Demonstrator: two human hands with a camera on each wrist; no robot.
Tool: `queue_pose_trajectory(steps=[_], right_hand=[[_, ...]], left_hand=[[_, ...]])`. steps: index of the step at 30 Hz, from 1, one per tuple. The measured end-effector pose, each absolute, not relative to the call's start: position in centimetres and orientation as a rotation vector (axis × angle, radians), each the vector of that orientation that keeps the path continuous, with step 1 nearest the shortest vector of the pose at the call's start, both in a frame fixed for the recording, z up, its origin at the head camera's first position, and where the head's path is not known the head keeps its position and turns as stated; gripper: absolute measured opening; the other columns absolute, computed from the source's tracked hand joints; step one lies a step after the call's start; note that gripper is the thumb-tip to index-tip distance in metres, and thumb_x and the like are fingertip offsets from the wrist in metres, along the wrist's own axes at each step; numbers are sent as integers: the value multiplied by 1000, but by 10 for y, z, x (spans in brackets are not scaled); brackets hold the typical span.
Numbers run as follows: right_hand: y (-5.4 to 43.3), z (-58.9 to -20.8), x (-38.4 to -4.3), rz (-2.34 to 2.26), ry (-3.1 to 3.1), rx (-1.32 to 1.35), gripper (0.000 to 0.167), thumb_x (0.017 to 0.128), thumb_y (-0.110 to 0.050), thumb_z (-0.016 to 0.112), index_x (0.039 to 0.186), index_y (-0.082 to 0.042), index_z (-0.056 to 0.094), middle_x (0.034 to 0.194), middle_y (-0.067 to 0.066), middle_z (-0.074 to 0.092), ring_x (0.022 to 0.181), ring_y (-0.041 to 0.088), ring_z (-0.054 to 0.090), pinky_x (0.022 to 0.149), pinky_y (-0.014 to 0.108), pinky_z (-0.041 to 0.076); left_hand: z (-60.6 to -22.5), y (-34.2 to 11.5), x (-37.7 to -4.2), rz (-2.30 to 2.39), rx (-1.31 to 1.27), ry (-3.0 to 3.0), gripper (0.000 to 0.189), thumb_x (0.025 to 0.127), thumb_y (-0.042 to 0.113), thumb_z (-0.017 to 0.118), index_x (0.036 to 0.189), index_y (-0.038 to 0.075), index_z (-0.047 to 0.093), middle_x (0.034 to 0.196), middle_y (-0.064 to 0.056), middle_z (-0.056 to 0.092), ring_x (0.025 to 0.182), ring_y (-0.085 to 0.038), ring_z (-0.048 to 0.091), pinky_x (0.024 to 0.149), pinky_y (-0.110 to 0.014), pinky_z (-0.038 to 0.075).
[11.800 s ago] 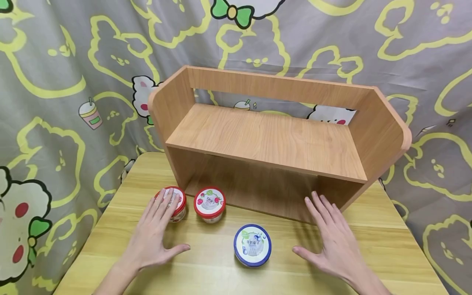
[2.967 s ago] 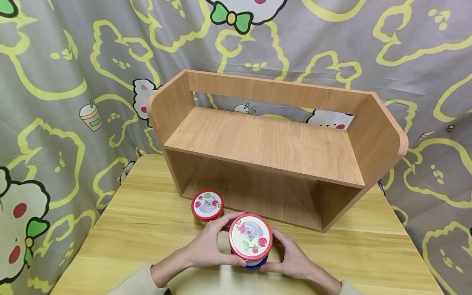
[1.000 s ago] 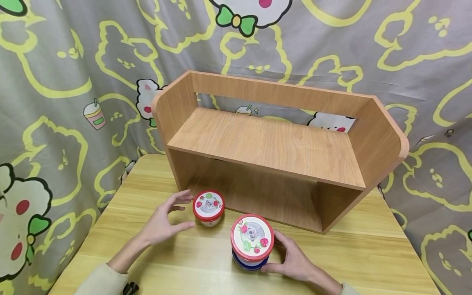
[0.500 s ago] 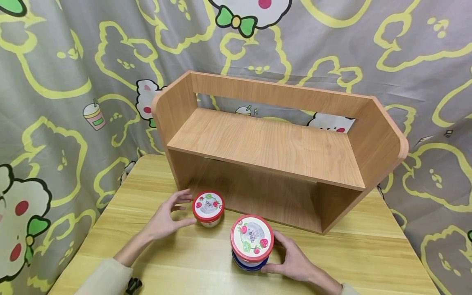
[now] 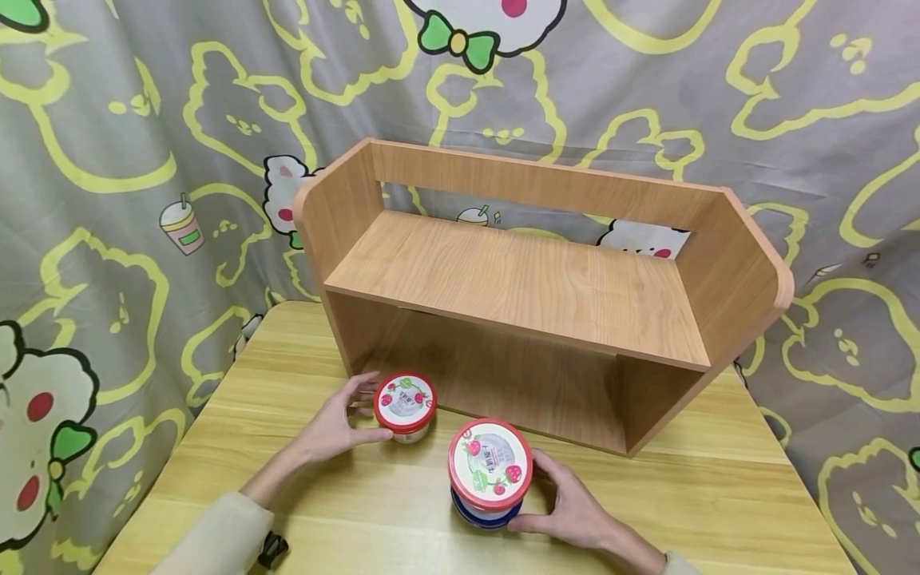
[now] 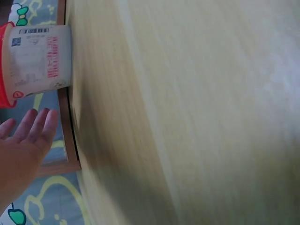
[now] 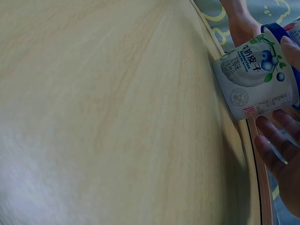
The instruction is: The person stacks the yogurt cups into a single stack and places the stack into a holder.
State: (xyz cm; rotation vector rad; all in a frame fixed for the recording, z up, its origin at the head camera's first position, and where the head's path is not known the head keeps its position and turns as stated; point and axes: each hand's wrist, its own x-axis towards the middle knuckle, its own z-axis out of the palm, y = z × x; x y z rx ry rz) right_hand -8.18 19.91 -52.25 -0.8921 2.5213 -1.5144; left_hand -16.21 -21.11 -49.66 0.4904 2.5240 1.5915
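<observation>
Near the table's front, a red-lidded tub with strawberries on its lid (image 5: 491,465) is stacked on a blue-lidded tub (image 5: 485,520). My right hand (image 5: 571,507) holds the stack's right side; in the right wrist view its thumb lies by the blue lid and its fingers pass under the blueberry-printed tub (image 7: 255,77). A second red-lidded tub (image 5: 405,403) stands upright on the table to the left. Around its left side my left hand (image 5: 334,431) is spread, thumb in front and fingers behind. The left wrist view shows fingers (image 6: 40,124) extended beside that tub (image 6: 37,58).
A two-level wooden shelf (image 5: 517,287) stands behind the tubs, its lower front edge close to the left one. The wooden table (image 5: 402,511) extends to both sides. A grey patterned curtain (image 5: 237,96) hangs behind. Something small and black (image 5: 273,551) sits by the left sleeve.
Earlier both hands set one red-lidded tub over the blue-lidded one. My left hand then left the stack and has closed in on the other red-lidded tub. The right hand stays at the stack.
</observation>
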Motion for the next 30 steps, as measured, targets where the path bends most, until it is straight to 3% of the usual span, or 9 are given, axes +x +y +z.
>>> queue_pose_trajectory(steps=[12, 21, 30], right_hand=[[200, -524, -82, -1524, 2513, -905, 85, 78, -27, 96, 151, -24, 52, 144, 1, 67, 130, 6, 62, 110, 24, 52], [200, -524, -83, -1528, 2504, -901, 84, 78, -26, 95, 150, -24, 52, 143, 1, 67, 129, 6, 62, 110, 25, 53], [200, -523, -82, -1540, 2487, -914, 85, 79, -25, 95, 151, -23, 52, 143, 2, 68, 129, 6, 62, 110, 25, 53]], left_hand=[[-502, -203, -165, 1564, 477, 2488, 98, 79, 24, 94, 156, 1, 38, 145, -22, 56, 121, -30, 61, 102, -35, 59], [-503, -199, -166, 1561, 480, 2501, 96, 78, 25, 95, 155, 4, 40, 144, -20, 58, 123, -30, 61, 106, -38, 59], [-506, -198, -166, 1604, 502, 2501, 93, 77, 24, 95, 152, 6, 44, 142, -20, 60, 120, -27, 63, 99, -26, 58]])
